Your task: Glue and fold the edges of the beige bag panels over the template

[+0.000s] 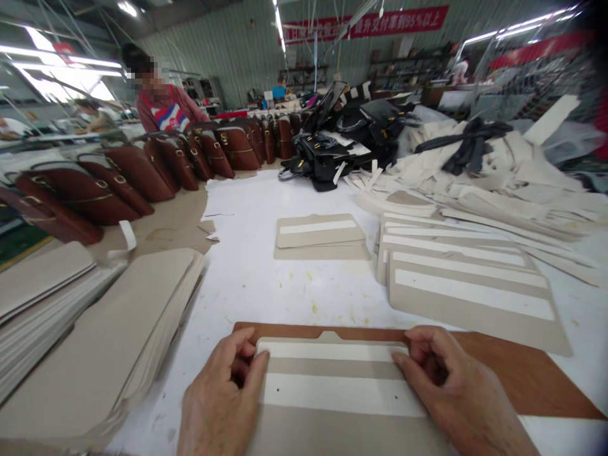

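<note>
A beige panel (332, 368) with two white strips and a small tab at its top edge lies over a brown leather piece (517, 370). My left hand (223, 386) pinches the panel's upper left corner between thumb and fingers. At the upper right corner my right hand (456, 380) grips it the same way, its fingertips by the leather's edge. Brown leather shows as a narrow band beyond the panel's top and spreads out to the right, partly under my right wrist. The panel's lower part runs out of view.
Stacked beige panels with white strips (470, 288) lie at the right, and a smaller pair (320, 234) ahead. Plain beige boards (118, 329) are piled at the left. Brown bags (128, 171), black bags (351, 133) and off-white scraps (503, 171) line the back. A person (164, 104) stands beyond.
</note>
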Available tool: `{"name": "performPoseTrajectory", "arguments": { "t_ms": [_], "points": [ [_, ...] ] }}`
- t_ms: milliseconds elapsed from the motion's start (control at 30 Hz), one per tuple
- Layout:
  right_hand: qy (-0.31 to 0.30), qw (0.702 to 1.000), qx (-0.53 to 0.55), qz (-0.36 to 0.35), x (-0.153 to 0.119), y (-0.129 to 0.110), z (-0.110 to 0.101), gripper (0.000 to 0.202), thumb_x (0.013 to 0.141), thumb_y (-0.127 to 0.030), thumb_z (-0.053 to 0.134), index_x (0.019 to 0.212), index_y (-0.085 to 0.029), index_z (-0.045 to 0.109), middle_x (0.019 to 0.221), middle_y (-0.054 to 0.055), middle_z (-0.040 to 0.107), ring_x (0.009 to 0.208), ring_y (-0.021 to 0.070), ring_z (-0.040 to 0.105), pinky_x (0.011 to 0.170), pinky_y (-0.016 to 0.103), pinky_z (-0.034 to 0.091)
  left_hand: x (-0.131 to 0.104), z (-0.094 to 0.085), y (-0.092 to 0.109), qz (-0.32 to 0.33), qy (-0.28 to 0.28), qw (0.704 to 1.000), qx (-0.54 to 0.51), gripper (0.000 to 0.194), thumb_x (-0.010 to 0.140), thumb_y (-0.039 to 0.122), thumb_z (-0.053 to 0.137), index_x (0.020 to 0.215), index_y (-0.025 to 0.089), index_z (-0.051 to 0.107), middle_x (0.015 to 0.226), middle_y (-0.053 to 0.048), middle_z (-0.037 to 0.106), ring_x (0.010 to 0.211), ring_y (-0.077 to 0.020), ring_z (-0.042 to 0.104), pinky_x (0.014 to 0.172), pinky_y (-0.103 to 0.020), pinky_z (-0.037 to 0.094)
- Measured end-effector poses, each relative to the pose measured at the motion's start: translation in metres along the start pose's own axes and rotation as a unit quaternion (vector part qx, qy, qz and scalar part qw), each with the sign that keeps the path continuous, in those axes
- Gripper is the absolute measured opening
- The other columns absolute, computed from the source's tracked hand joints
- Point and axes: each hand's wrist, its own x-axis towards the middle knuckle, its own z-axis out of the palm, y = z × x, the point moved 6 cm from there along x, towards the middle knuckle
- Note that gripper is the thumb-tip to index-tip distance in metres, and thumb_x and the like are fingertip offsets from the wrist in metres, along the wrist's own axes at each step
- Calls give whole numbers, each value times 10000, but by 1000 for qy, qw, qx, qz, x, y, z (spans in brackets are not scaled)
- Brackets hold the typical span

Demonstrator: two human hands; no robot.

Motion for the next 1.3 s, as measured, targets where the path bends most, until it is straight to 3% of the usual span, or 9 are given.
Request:
{"name": "performPoseTrajectory", "arguments": {
  "t_ms": [167,333,633,767,933,1033,1200,1300],
  "points": [
    [11,1000,-10,-15,3,1,-1,261,833,-536,584,897,-283,587,730,-21,641,603,190,608,596,330,480,2,0,0,-3,-5,1000,-2,391,858,561,624,1133,292,695,919,16,738,696,-191,707,671,-307,578],
    [13,1000,-11,-14,3,2,-3,253,866,-521,556,910,-277,605,795,-1,672,700,207,655,667,347,509,3,0,0,22,-1,1000,5,327,876,557,619,1057,304,721,885,18,732,704,-192,696,674,-304,567],
    [-47,998,-23,-30,12,16,2,244,869,-506,587,927,-271,618,800,0,690,681,190,676,629,306,546,-1,-3,5,20,-3,1000,11,289,907,559,599,1018,323,724,920,34,734,769,-190,696,705,-302,546],
    [-38,997,-19,-61,13,13,1,221,883,-485,609,913,-267,635,783,-4,684,668,185,666,613,299,537,0,0,5,83,-10,996,13,285,930,559,587,1019,334,738,993,40,748,831,-186,721,728,-288,566],
    [-54,987,-16,-152,11,6,1,225,967,-437,585,841,-277,681,823,-4,696,735,177,672,675,296,535,2,2,0,130,-10,991,24,242,960,522,598,996,355,768,1015,57,728,841,-139,738,703,-231,564],
    [-60,982,-10,-180,8,3,2,245,996,-422,568,854,-286,713,864,-5,709,782,173,686,716,297,539,1,2,1,132,-8,991,28,223,965,497,601,988,359,774,1006,60,718,817,-124,735,683,-223,555],
    [-56,985,-7,-163,9,4,4,314,1016,-441,518,828,-289,718,885,1,726,841,200,698,778,336,545,-1,2,12,120,14,993,-12,215,948,446,608,886,317,769,961,35,701,780,-136,713,681,-260,540],
    [-52,980,-20,-191,13,16,3,279,962,-521,591,857,-313,745,879,-16,757,793,212,723,709,327,573,-3,-5,18,113,39,990,-71,218,952,410,602,874,276,755,896,12,680,771,-152,682,703,-285,531]
  ]
}}
